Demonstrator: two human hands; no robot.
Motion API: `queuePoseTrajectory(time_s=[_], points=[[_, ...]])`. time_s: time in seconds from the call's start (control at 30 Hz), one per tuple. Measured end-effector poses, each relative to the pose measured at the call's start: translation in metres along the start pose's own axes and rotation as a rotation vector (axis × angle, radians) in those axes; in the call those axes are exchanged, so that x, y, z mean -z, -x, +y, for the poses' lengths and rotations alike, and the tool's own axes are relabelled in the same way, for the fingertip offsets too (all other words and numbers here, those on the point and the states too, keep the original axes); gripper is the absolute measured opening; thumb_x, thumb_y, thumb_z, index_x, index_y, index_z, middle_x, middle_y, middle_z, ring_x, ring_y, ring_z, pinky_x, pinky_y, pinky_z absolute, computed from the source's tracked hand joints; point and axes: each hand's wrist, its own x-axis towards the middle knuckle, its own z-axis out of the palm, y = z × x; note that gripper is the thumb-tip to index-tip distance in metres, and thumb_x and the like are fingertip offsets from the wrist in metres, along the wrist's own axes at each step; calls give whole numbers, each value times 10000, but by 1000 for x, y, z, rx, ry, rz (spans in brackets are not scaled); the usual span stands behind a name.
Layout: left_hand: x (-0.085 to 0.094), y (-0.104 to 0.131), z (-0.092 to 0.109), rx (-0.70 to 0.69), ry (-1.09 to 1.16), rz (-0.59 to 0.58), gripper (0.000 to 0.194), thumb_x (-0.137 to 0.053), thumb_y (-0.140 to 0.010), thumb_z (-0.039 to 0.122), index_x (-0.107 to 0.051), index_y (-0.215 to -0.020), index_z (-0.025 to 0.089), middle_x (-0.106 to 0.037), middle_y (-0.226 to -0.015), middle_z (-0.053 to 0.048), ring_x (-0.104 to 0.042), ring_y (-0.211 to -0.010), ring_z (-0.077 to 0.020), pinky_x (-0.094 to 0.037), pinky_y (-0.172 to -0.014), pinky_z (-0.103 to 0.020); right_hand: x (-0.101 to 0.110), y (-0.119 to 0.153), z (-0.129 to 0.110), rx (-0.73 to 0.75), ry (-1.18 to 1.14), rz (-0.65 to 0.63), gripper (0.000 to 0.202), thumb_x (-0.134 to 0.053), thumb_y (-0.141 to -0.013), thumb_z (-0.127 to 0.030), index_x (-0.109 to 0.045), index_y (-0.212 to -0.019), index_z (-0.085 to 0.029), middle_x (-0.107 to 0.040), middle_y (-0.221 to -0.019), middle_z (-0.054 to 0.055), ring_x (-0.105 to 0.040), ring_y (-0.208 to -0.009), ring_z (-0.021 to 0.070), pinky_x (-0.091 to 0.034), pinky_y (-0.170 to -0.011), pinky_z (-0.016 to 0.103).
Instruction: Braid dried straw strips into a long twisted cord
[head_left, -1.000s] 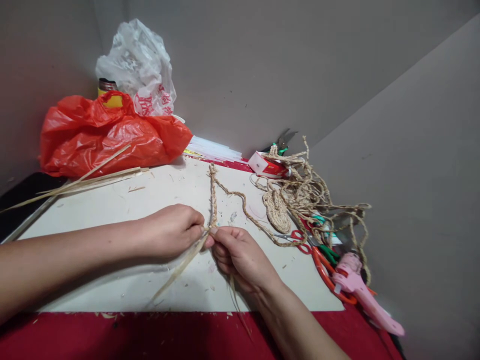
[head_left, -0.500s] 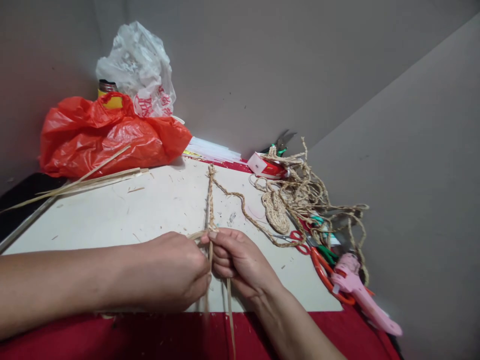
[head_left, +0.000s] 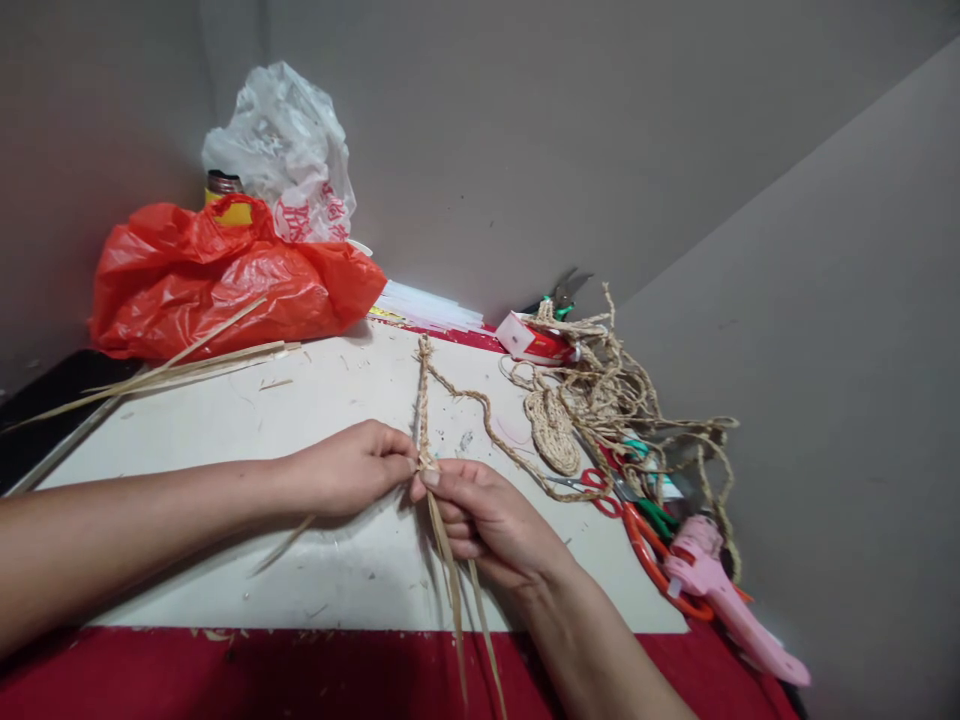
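Over the white board (head_left: 352, 560), our left hand (head_left: 364, 465) and right hand (head_left: 487, 510) both pinched the braid (head_left: 424, 410) at its lower end, probably so the loose strands (head_left: 454, 590) couldn't slacken.

head camera: head-worn, above 6 o'clock edge of white board (head_left: 187, 430)
view direction: forward to 12 o'clock, pitched down
left hand (head_left: 360, 470), right hand (head_left: 484, 510): close range, just below centre; forearms (head_left: 172, 520) enter from 8 and 5 o'clock
grey wall (head_left: 450, 130): farther off, 12 o'clock
red surface (head_left: 150, 680): nearest strip, 6 o'clock
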Motion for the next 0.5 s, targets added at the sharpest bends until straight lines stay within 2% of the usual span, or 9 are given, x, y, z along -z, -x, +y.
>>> queuePoseTrajectory(time_s=[0.13, 0.23, 0.37, 0.5], points=[[7, 2, 5, -4, -130, -7, 254, -434, -795, 275, -641, -716, 150, -550, -617, 26, -426, -567, -90, -335, -579, -213, 1, 1, -1, 0, 96, 4, 263, -646, -755, -383, -594, -709, -129, -204, -426, -128, -86, -374, 25, -77, -349, 167], [9, 0, 2, 0, -152, -19, 274, -437, -794, 287, -671, -744, 154, -627, -696, 3, -494, -628, -106, -360, -626, -221, 4, 0, 0, 33, 207, 42, 267, -626, -769, -398, -588, -703, -142, -239, -397, -118, -120, -364, 40, -95, -350, 183], [10, -5, -7, 29, -111, -80, 304, -434, -804, 330, -677, -753, 155, -664, -755, -15, -527, -663, -115, -376, -667, -232, 5, -1, 3, 105, 401, 72, 278, -585, -806, -407, -619, -721, -145, -304, -417, -86, -216, -391, 55, -175, -394, 192], [7, -8, -13, 65, 21, -76, 251, -481, -768, 323, -636, -689, 142, -640, -711, -17, -507, -635, -101, -371, -649, -223, 1, 1, 3, 199, 579, 105, 274, -550, -828, -388, -626, -729, -144, -466, -569, -24, -358, -520, 85, -292, -498, 201]])
